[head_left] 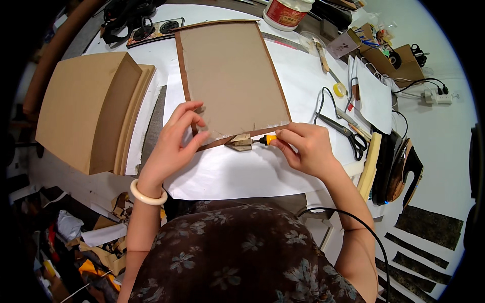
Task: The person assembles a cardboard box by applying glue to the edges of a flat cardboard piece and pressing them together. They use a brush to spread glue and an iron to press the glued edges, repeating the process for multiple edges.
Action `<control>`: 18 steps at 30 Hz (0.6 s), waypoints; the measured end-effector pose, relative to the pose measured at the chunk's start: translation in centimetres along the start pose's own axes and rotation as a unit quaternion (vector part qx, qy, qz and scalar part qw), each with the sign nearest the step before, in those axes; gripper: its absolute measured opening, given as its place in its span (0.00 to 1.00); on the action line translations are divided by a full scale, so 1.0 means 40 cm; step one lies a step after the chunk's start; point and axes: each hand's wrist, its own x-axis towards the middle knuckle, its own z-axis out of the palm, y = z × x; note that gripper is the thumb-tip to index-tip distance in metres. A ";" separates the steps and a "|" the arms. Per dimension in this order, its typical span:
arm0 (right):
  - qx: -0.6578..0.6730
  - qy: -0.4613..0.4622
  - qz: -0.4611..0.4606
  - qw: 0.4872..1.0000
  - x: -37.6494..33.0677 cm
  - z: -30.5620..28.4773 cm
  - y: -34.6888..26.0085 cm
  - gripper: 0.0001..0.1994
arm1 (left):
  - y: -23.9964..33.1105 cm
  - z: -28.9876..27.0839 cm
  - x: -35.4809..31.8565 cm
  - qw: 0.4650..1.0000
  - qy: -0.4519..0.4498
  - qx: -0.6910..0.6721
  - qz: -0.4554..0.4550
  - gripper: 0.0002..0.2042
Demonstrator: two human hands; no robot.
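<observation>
In front of me lies a flat greyish-beige board (230,76), edged with a brown strip. My right hand (305,146) grips the yellow end of a small tool with a black collar, a thin shaft and a wedge-shaped metal head (241,143). It looks like a mini iron. The head rests at the brown strip along the board's near edge. My left hand (177,141) is over the board's near-left corner, fingers curved and apart, with nothing visible between them. Whether its fingertips touch the board I cannot tell.
A large brown box-like piece (91,111) stands at the left. On the white paper to the right are black-handled scissors (343,134), yellow tape (339,90) and a brush (321,55). A white tub (287,14) stands behind the board. A black cable (364,224) loops over my right arm.
</observation>
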 end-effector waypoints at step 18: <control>-0.010 -0.011 -0.018 1.000 0.026 0.035 -0.049 0.06 | -0.054 -0.031 -0.028 0.994 -0.101 0.021 0.021 0.11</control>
